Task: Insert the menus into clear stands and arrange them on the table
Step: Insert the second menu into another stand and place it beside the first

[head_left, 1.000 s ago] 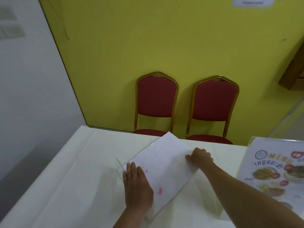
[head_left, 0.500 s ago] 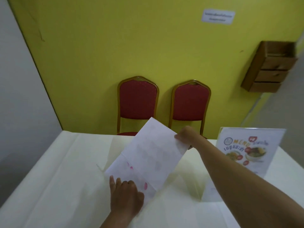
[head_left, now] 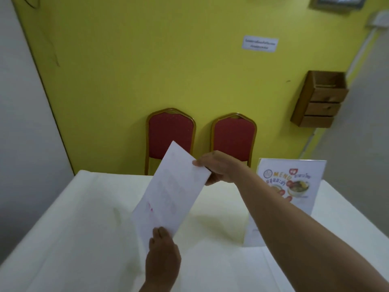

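The right hand [head_left: 219, 167] pinches the top corner of a menu sheet [head_left: 170, 192], blank side facing the camera, raised above the white table [head_left: 80, 239]. The left hand [head_left: 163, 256] grips the sheet's lower edge. A second menu in a clear stand [head_left: 294, 182] stands upright on the table at right.

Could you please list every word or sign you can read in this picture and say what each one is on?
"MENU": on the colourful menu in the clear stand at the table's right.
Other script lines on that menu: too blurred to read.
White wall notice, two lines: too small and blurred to read.
Held sheet, back towards the camera: only faint red show-through, nothing readable.
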A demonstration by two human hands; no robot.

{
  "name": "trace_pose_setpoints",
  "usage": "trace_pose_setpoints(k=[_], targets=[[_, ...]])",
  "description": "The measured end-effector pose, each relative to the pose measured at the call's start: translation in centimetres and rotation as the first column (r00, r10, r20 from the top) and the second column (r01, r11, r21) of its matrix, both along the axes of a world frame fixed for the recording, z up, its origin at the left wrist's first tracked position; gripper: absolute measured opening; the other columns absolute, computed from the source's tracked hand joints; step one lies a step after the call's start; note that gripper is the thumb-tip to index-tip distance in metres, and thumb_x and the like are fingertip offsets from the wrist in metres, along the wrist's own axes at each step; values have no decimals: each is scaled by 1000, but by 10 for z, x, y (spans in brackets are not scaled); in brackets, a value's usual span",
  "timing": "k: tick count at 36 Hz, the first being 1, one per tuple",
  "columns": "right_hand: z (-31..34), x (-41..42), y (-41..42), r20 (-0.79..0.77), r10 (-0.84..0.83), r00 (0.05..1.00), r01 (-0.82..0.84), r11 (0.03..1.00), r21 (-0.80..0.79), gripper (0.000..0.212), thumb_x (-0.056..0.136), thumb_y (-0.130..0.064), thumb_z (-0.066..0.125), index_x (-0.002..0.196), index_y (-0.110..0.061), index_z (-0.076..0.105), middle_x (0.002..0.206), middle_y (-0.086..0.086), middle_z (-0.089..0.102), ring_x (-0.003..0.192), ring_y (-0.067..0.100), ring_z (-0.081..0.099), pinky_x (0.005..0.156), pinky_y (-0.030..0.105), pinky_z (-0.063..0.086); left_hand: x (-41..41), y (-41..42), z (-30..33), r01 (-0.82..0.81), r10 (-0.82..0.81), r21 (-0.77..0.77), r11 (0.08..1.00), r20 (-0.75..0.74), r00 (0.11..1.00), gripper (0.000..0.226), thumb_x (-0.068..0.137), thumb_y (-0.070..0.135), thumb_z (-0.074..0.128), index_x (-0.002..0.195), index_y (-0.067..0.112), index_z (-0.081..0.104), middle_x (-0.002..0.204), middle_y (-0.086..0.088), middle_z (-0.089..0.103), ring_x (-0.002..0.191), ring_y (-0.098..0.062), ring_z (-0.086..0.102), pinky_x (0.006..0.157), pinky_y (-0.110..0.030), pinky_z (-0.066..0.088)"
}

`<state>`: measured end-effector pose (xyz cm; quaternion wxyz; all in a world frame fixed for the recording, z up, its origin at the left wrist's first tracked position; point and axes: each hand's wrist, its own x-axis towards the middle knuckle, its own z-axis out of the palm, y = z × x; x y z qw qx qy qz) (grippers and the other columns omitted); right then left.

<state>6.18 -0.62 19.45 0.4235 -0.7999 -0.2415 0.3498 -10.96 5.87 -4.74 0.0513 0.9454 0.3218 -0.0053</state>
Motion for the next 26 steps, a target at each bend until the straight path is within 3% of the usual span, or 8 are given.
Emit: trace_pose_setpoints(k=[2, 4, 5, 10, 15, 19, 23, 26], targets=[[1, -10, 4, -21, 32, 999, -30, 997, 74, 32, 93, -29, 55, 106, -1, 65, 90, 11, 66, 75, 25, 62, 69, 35, 54, -11, 4, 13, -51, 52, -12, 999, 97, 994, 36, 68, 1, 36, 73, -16, 67, 80, -32, 60, 69, -42, 62, 58, -38, 55], [-2, -19, 8, -51, 74, 996, -65, 985, 161, 40, 92, -36, 54, 111, -2, 64, 96, 11, 66, 77, 25, 65, 67, 35, 54, -27, 3, 42, -135, 176, -168, 976, 260, 949, 23, 60, -10, 59, 81, -14, 66, 74, -27, 66, 57, -37, 68, 42, -33, 53], [-4, -23, 10, -60, 90, 994, -76, 977, 201, 43, 92, -40, 53, 112, -4, 64, 98, 11, 66, 79, 25, 66, 67, 34, 55, -35, 3, 55, -158, 228, -239, 958, 305, 925, 32, 53, -16, 66, 85, -14, 65, 72, -27, 68, 53, -37, 69, 39, -35, 53], [-16, -46, 15, -93, 119, 989, -81, 938, 338, 48, 90, -48, 52, 123, -14, 57, 108, 4, 64, 90, 24, 65, 71, 36, 55, -67, 7, 98, -260, 398, -344, 902, 434, 808, 33, 82, -12, 42, 109, -8, 60, 98, -33, 68, 90, -47, 65, 78, -46, 53], [-38, -61, 9, -84, 89, 993, -58, 949, 311, 50, 87, -49, 56, 127, -20, 54, 126, 4, 58, 105, 22, 60, 76, 35, 55, -85, 8, 125, -225, 441, -430, 874, 512, 737, 23, 87, -6, 41, 101, -8, 60, 103, -33, 66, 94, -46, 62, 72, -38, 45], [-64, -57, -3, -25, -46, 999, 49, 987, 150, 65, 86, -43, 61, 140, -14, 39, 138, 5, 49, 109, 23, 52, 84, 37, 52, -95, 8, 136, -124, 441, -528, 840, 530, 724, 22, 88, -2, 42, 97, -5, 62, 102, -28, 67, 86, -36, 61, 68, -32, 41], [-83, -48, -24, 58, -122, 991, 115, 987, 110, 75, 85, -28, 65, 146, -10, 26, 148, 10, 39, 123, 26, 47, 98, 37, 44, -105, 12, 144, 9, 523, -736, 677, 489, 698, 17, 84, 12, 50, 85, 11, 67, 93, -14, 74, 83, -32, 69, 72, -49, 58], [-82, -46, -41, 29, -18, 999, 12, 980, 199, 40, 86, -10, 60, 125, -12, 54, 131, 10, 58, 117, 30, 57, 94, 41, 49, -106, 10, 151, 116, 548, -834, 540, 452, 703, 24, 92, 2, 47, 92, 14, 67, 86, 0, 78, 78, -22, 74, 65, -42, 61]])
